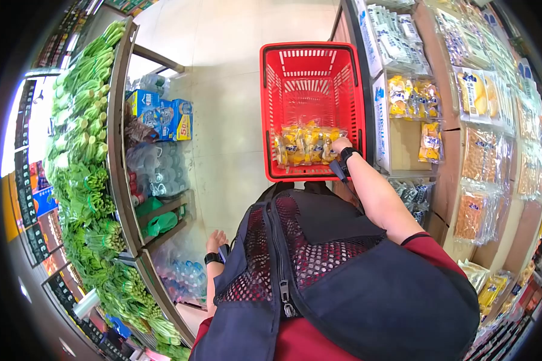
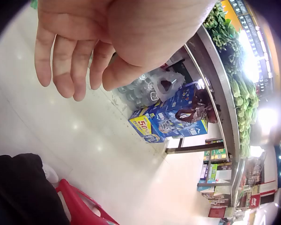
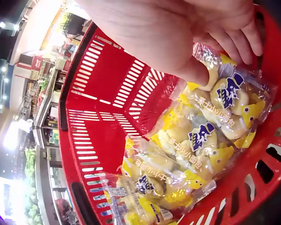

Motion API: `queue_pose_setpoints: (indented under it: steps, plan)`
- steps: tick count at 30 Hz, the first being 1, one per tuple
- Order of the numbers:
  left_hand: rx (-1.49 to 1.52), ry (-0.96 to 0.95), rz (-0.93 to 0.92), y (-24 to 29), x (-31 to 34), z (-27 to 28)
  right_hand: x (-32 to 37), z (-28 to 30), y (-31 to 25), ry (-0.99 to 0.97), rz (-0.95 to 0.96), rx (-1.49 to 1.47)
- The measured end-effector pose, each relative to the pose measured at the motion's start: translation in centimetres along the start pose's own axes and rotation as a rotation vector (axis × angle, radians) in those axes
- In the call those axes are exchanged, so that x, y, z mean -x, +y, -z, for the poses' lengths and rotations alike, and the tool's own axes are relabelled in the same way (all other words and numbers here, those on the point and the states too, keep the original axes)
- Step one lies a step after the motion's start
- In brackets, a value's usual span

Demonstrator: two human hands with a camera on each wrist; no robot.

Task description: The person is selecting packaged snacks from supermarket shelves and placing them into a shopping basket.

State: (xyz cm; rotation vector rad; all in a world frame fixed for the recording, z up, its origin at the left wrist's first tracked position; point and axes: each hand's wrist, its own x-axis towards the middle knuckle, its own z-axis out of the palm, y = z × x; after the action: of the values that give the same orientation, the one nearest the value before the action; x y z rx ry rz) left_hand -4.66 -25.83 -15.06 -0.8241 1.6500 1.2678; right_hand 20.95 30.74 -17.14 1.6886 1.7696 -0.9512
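Note:
A red shopping basket stands on the floor ahead of me, next to the right shelf. Several yellow snack packets lie at its near end. My right hand reaches down into the basket. In the right wrist view my right hand pinches the top edge of the nearest snack packet, which lies on the others against the basket wall. My left hand hangs at my side. In the left wrist view my left hand holds nothing, fingers relaxed and pointing at the floor.
A curved stand of green vegetables runs along the left, with blue boxes and packs of bottled water under it. Shelves of bagged snacks line the right. A dark mesh bag hangs on my chest. Pale floor runs between.

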Motion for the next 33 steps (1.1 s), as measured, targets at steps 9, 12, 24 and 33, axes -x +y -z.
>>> queue_pose_setpoints:
  steps: [9,12,24,33]
  plan:
    - [0.003,-0.023,0.007,-0.6,0.0,0.8,-0.4,-1.5,0.9,0.208,-0.054,-0.172]
    - [-0.06,-0.006,-0.009,0.6,-0.3,0.3,0.4,-1.0,0.8,0.205,0.071,-0.154]
    - [-0.363,-0.134,-0.051,3.3,-5.4,-6.2,14.7,11.1,4.6,0.241,0.601,-0.896]
    - [-0.507,-0.192,-0.105,6.8,-5.1,-12.6,18.6,14.3,9.9,0.375,0.58,-1.053]
